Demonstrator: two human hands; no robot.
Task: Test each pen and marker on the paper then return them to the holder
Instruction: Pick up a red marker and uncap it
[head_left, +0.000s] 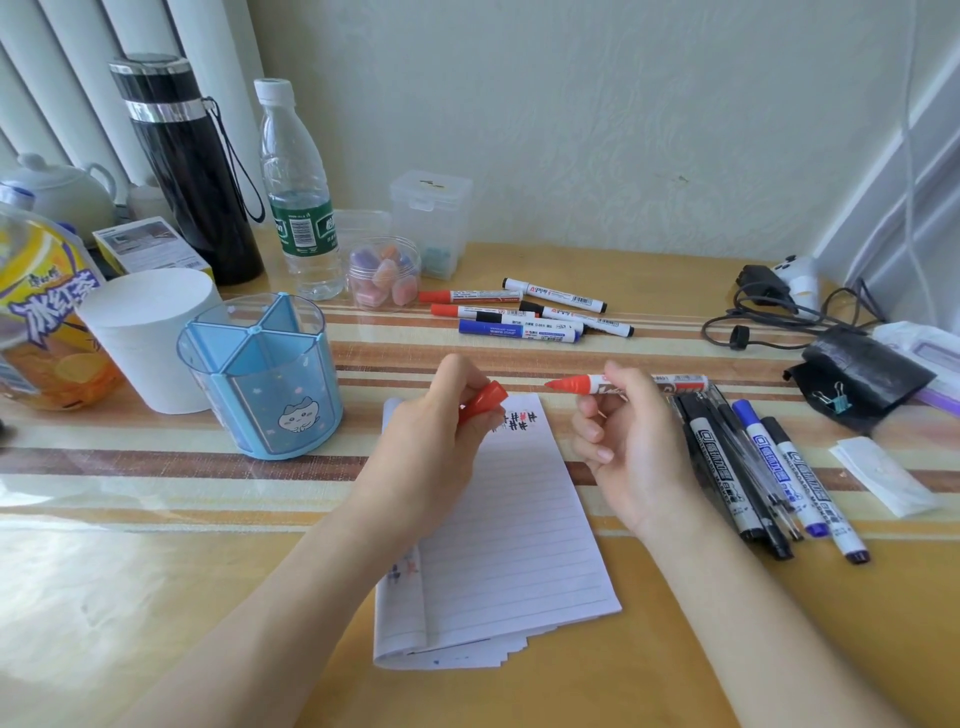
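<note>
Desk (156, 571): left hand (441, 410) pinches cap (483, 400); right hand (628, 441) grips marker (576, 386).

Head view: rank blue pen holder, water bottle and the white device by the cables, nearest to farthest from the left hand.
From the left hand, which holds the red cap:
1. Blue pen holder, just to its left, at about the same depth.
2. Water bottle, further back and left, near the wall.
3. White device, far right at the back, beside the black cables.
</note>
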